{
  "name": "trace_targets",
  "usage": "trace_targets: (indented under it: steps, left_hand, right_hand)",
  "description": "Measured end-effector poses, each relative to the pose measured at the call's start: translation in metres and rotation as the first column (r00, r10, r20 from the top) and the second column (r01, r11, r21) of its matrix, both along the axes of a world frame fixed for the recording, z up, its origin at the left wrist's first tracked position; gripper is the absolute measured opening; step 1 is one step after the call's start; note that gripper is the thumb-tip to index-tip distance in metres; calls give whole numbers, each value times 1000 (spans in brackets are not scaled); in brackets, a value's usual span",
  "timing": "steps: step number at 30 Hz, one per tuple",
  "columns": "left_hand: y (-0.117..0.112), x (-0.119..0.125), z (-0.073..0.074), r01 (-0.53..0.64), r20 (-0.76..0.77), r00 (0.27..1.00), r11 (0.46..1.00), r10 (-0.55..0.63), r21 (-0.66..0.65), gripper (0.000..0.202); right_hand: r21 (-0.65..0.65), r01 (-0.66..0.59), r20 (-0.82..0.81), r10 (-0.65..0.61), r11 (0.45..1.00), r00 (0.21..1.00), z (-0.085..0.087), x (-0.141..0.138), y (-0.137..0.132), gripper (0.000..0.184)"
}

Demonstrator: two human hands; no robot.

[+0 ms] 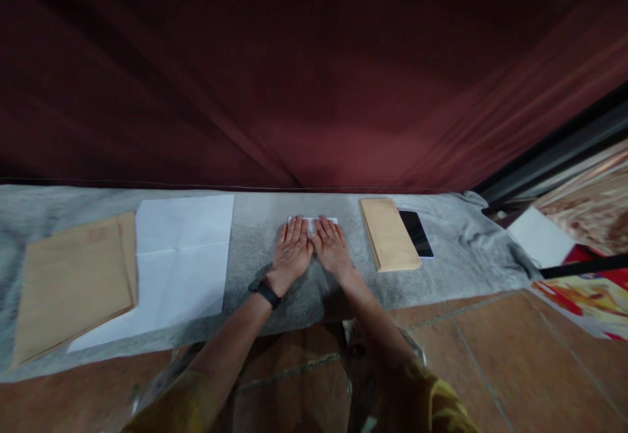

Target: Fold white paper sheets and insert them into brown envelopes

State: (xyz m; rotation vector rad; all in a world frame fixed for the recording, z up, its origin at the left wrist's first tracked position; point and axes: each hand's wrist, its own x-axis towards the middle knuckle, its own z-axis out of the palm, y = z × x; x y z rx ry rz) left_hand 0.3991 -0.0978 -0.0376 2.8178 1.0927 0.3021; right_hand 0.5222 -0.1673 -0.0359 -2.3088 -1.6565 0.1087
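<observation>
Both hands lie flat, side by side, on a small piece of white paper (pixel 311 225) at the middle of the grey cloth. My left hand (pixel 293 250) has its fingers stretched forward over the paper's left part. Over the right part lies my right hand (pixel 332 243), also with straight fingers, its thumb close to the left one. Most of the paper is hidden under the hands; a thin strip shows at its far edge and between them. Whether it is folded I cannot tell.
Large brown envelopes (pixel 78 276) overlap white paper sheets (pixel 189 250) at the left. Right of my hands lies a stack of small brown envelopes (pixel 391 233), beside a dark phone (pixel 417 233). A dark red curtain (pixel 314 93) hangs behind the grey cloth (pixel 255 237).
</observation>
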Motion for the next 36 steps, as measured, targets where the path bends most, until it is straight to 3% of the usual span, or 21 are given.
trace_targets:
  steps: [9, 22, 27, 31, 34, 36]
  left_hand:
    - [11, -11, -7, -63, 41, 997, 997, 62, 41, 64]
    - [13, -19, 1, -72, -30, 997, 996, 74, 56, 65]
    - [12, -19, 4, -77, -38, 996, 995, 80, 55, 66]
    - [11, -19, 6, -74, -48, 996, 996, 76, 41, 66]
    - [13, -20, 6, -65, -37, 997, 997, 66, 34, 62]
    - [14, -22, 6, -51, -30, 998, 998, 53, 38, 60]
  right_hand:
    - [7, 24, 88, -25, 1000, 996, -5, 12, -10, 56]
    - [-16, 73, 118, -71, 997, 990, -5, 33, -28, 60]
    - [0, 94, 115, -93, 996, 989, 2, 32, -32, 60]
    - [14, -60, 89, 59, 998, 994, 12, 21, -32, 58]
    - [4, -252, 30, 252, 968, 967, 14, 10, -32, 55]
    - [-8, -312, 5, 312, 950, 950, 14, 5, -33, 54]
